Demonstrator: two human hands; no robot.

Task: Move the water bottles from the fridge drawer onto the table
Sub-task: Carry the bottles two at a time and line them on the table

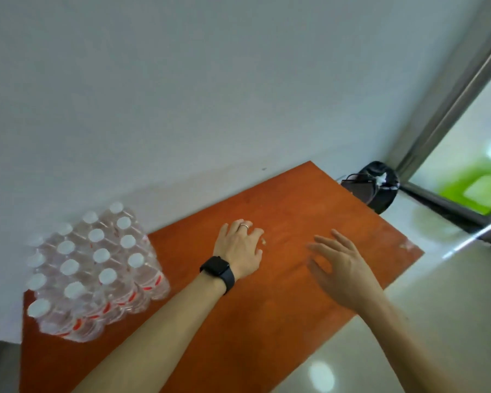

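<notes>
Several clear water bottles (pixel 97 268) with white caps and red labels stand packed together on the left end of the orange-brown table (pixel 267 321), against the white wall. My left hand (pixel 243 248), with a ring and a black watch on the wrist, hovers palm down over the middle of the table, fingers spread, holding nothing. To its right is my right hand (pixel 343 268), also over the table, fingers apart and empty. Both hands are well clear of the bottles. No fridge drawer is in view.
A black bin (pixel 380 185) with a dark item on its rim stands on the floor past the table's far right corner. A metal-framed glass door (pixel 451 114) runs along the right. Glossy pale floor tiles (pixel 437 307) lie right of the table.
</notes>
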